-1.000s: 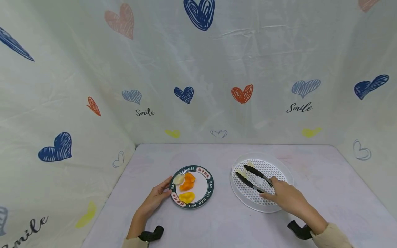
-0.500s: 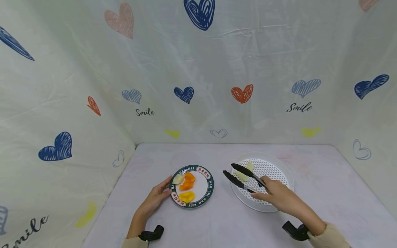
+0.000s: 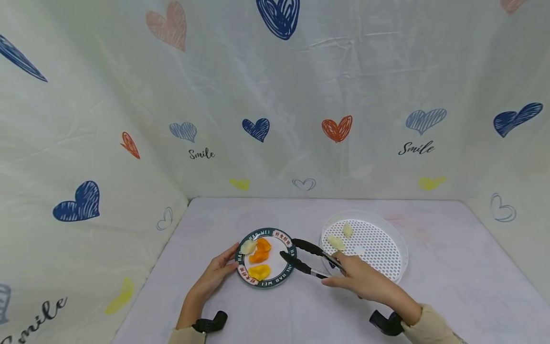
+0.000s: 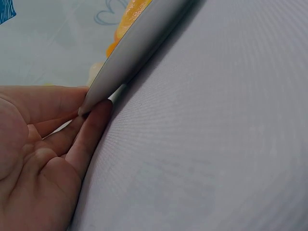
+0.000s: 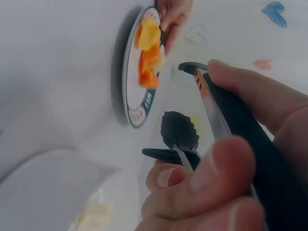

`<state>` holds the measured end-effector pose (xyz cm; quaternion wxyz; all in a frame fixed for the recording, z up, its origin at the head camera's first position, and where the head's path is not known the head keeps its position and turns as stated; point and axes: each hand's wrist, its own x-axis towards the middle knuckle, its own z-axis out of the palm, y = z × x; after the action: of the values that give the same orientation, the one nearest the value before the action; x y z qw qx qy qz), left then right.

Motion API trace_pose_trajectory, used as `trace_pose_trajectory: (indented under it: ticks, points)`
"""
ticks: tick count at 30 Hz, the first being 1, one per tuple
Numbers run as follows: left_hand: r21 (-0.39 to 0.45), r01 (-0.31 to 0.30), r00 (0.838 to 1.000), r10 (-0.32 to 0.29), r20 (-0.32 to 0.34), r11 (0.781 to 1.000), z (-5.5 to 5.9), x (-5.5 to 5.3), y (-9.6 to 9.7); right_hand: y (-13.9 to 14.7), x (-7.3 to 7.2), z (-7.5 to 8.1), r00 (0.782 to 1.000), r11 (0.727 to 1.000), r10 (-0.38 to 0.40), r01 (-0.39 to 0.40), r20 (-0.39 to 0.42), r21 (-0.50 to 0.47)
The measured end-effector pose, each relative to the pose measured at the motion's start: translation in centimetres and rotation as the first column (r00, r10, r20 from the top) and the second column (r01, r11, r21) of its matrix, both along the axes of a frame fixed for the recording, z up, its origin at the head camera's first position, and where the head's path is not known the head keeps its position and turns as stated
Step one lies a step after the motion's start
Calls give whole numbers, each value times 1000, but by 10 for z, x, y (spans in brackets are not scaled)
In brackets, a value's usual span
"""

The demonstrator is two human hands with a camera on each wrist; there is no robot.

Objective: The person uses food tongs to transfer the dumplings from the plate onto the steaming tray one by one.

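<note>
A round plate (image 3: 268,283) with a dark green patterned rim carries orange pieces (image 3: 259,256), a yellow piece (image 3: 259,273) and a pale piece (image 3: 248,247). My left hand (image 3: 216,273) pinches its left rim, thumb above and fingers beneath in the left wrist view; that edge tilts up slightly off the table (image 4: 207,130). With my right hand (image 3: 365,277) I grip metal tongs (image 5: 216,118) with black tips. The tongs' tips are spread apart, nothing between them, and overlap the plate's right rim in the head view.
Right of the plate lies a round white perforated tray (image 3: 374,239) with two pale yellowish pieces (image 3: 336,242) near its left side. My right hand passes over its front left edge. A white curtain (image 3: 301,95) printed with hearts hangs behind the table.
My right hand has carried the tongs left from over the perforated tray to the plate's right rim. The pieces on the tray stayed behind, and my left hand kept its place.
</note>
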<state>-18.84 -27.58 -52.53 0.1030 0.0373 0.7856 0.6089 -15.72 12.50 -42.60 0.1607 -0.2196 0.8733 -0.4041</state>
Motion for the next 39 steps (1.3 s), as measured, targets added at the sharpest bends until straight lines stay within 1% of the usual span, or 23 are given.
trace_pose_trajectory:
  ticks: [3, 7, 12, 17, 22, 29, 39]
  points:
    - [-1, 0, 1000, 0, -7, 1000, 1, 1, 0, -11, 0, -5, 999, 999, 28, -27, -20, 18]
    - [-5, -3, 1000, 3, -11, 1000, 1, 1, 1, -25, 0, -12, 998, 998, 45, -42, -40, 55]
    - [-7, -3, 1000, 3, -15, 1000, 0, 0, 1, -41, -1, -21, 999, 993, 53, -52, -11, 107]
    - [-12, 2, 1000, -2, -22, 1000, 0, -2, 2, -49, -1, -25, 998, 987, 60, -61, 8, 151]
    - [-13, 6, 1000, -7, -26, 1000, 1, -2, 3, -55, -2, -27, 998, 977, 66, -66, 6, 201]
    - [-4, 12, 1000, -12, -26, 1000, 3, 0, 1, -63, -2, -24, 997, 974, 75, -76, 13, 215]
    - [-37, 10, 998, -12, -54, 999, 2, 2, 0, -75, -4, -25, 996, 967, 76, -86, 52, 240]
